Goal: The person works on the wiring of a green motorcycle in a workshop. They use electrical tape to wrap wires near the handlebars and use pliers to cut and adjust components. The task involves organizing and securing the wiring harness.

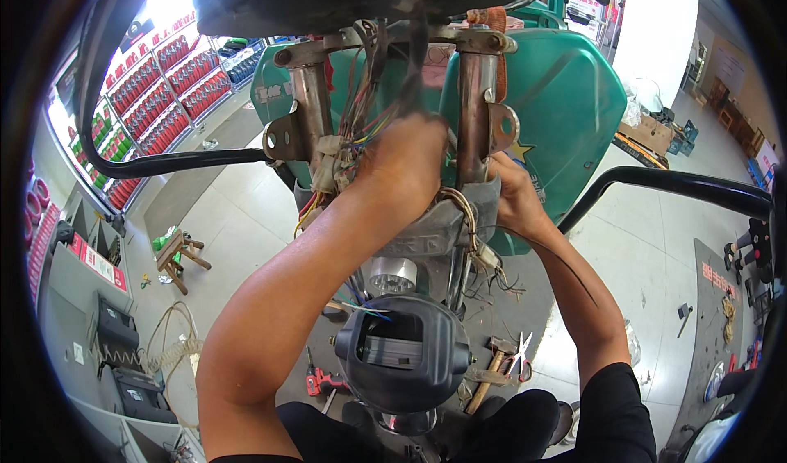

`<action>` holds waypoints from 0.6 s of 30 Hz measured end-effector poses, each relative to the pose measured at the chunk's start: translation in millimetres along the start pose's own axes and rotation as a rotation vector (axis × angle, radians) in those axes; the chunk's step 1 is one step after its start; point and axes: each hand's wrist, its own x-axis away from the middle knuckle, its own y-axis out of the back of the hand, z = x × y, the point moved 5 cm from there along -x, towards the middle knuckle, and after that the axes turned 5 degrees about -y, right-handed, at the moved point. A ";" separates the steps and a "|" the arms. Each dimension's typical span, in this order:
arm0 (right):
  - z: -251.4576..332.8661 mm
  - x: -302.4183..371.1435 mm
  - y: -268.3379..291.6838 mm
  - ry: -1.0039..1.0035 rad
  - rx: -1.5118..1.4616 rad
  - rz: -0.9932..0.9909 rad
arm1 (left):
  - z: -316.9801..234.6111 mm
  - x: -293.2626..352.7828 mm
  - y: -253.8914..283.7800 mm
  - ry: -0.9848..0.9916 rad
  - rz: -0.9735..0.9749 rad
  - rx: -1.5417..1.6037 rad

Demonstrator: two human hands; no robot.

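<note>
I look down on the front of a green scooter (566, 111) with its cover off. My left hand (406, 156) reaches up into a bundle of coloured wires (348, 135) between the two metal fork tubes (311, 106); its fingers are closed around wires or a black cable, blurred. My right hand (512, 192) presses on the right side of the grey bracket (447, 221) below the right tube (478, 111), its fingers hidden behind it. A black headlight housing (403, 356) hangs loose below the hands with wires entering it.
Black handlebars (672, 186) arc across left and right. On the floor lie a hammer (492, 365), scissors-like pliers (520, 356), a red tool (324, 381) and a small wooden stool (176, 254). Shelves of red packages (156, 86) line the left wall; a coiled hose (176, 344) lies near a counter.
</note>
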 end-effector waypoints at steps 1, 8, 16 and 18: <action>3.7 -1.7 -2.0 0.018 0.044 0.000 | 1.4 0.8 1.1 0.004 0.002 -0.003; -14.3 19.4 -5.1 0.052 0.131 -0.092 | -0.3 -1.0 2.1 -0.002 -0.022 0.000; -23.1 29.8 8.7 -0.262 0.100 -0.143 | 19.1 -0.5 -15.1 -0.160 -0.114 -0.015; -14.4 30.2 15.8 -0.295 0.044 -0.174 | 35.1 -6.1 -20.4 -0.198 -0.068 0.065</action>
